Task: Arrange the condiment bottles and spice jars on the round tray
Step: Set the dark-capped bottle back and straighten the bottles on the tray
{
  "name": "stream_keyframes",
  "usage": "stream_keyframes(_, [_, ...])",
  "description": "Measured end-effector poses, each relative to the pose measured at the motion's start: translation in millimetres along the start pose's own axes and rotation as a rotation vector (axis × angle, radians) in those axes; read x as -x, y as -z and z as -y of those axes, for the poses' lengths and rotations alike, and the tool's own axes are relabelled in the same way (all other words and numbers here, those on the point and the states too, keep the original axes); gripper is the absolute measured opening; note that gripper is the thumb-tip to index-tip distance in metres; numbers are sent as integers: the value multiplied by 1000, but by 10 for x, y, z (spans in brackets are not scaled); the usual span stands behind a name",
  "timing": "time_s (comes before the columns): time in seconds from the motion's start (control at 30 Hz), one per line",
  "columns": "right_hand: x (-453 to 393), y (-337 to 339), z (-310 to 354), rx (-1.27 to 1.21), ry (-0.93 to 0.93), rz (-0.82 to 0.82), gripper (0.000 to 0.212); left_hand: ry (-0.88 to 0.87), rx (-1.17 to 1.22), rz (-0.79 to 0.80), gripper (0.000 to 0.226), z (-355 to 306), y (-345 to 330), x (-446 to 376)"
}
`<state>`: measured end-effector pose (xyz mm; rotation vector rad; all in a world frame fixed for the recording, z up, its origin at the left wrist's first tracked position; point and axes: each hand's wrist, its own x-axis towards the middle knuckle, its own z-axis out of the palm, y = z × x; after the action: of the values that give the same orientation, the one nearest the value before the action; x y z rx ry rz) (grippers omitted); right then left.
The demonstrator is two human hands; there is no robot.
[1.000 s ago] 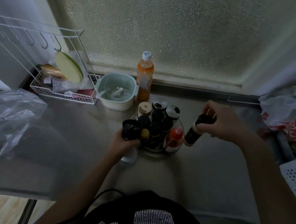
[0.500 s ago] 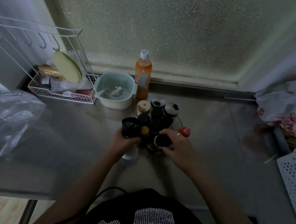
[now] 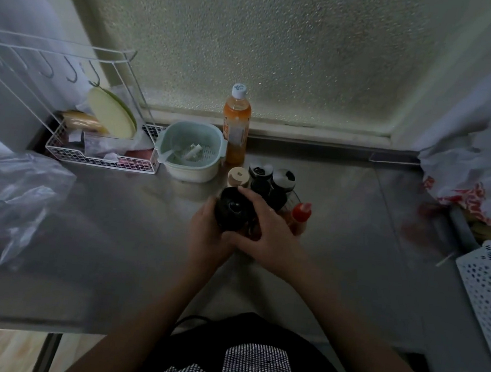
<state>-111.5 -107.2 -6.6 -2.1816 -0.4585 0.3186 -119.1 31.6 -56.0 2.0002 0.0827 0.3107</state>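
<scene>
A black-capped bottle [image 3: 232, 209] is held upright above the near left part of the round tray [image 3: 296, 197]. My left hand [image 3: 207, 232] grips it from the left and below. My right hand [image 3: 267, 230] wraps it from the right, fingers over the cap's edge. Behind them on the tray stand a beige-lidded jar [image 3: 238, 176], several dark-capped spice jars [image 3: 269, 182] and a red-capped sauce bottle [image 3: 300, 217]. My hands hide most of the tray and the jars at its front.
An orange drink bottle [image 3: 236, 125] stands behind the tray beside a pale green colander bowl [image 3: 191, 153]. A white wire rack [image 3: 99, 138] sits back left, a clear plastic bag [image 3: 9, 196] left, a white perforated basket [image 3: 489, 293] right.
My right hand set its dark bottle among the jars on the tray, then came left onto the black-capped bottle. My left hand has moved that bottle right, over the tray's front.
</scene>
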Motion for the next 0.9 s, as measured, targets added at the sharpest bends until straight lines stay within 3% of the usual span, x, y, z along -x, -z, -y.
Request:
stream_keyframes(0.13, [-48,52,188,-40,54,-190,74,-112,-68,-56,42,-283,-1,-15])
stream_keyframes(0.3, [-67,432,405,43,106,-399,66,-149,32,-8,46,-667,-65,-194])
stream_keyframes(0.47, [-121,991,447,-23,132,-702,61,-305,-42,104,70,-794,-123,-483])
stream_keyframes(0.53, [-120,1256,363,-15,85,-741,64,-212,-86,105,61,-626,-101,-533])
stream_keyframes(0.63, [-99,1414,121,30,-45,-666,65,49,-93,47,45,-296,-114,-534])
stream_keyframes(0.9, [-124,1026,-498,74,-243,-493,56,487,49,75,49,172,-146,-499])
